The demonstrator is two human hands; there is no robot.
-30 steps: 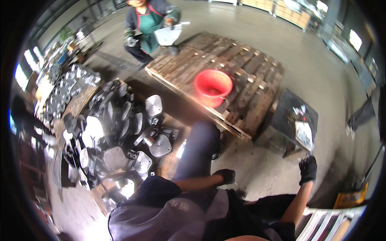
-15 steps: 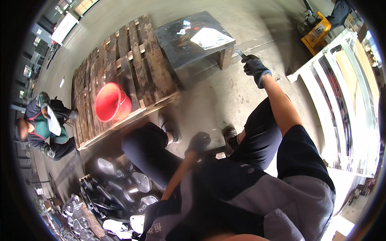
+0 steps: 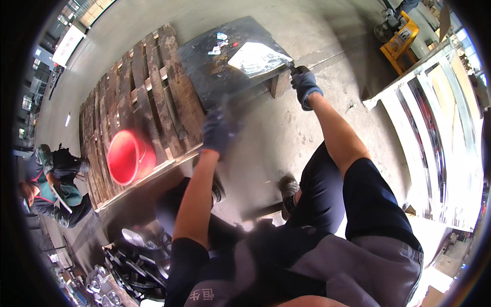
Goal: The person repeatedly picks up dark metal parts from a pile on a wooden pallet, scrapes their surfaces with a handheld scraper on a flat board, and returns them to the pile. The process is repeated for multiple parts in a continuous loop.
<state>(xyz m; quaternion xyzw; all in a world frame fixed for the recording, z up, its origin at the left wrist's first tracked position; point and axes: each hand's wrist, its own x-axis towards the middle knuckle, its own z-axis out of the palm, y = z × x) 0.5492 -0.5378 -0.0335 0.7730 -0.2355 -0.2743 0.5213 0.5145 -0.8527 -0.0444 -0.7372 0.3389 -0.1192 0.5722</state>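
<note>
Both my hands wear dark gloves. My right hand (image 3: 305, 88), at the near right corner of the low black table (image 3: 192, 59), is closed around a short, dark, narrow tool (image 3: 292, 65); its exact kind does not show. The tool's tip comes up to the edge of a white sheet (image 3: 255, 60) lying on the tabletop. Out in front of me, between the wooden pallet (image 3: 174, 77) and the table's near side, my left hand (image 3: 216, 134) is smeared by motion. Its fingers cannot be made out clearly, and nothing shows in it.
A red bucket (image 3: 124, 158) stands on the pallet. Dark and shiny metal parts (image 3: 135, 263) are heaped at lower left. Another person (image 3: 59, 192) crouches beyond the pallet, holding a flat piece. A white wrapped stack (image 3: 429, 138) and a yellow pallet jack (image 3: 400, 41) stand at right.
My left hand has swung up and forward from between my knees. My right hand has shifted slightly left, bringing the tool to the white sheet's corner. The view has turned a little.
</note>
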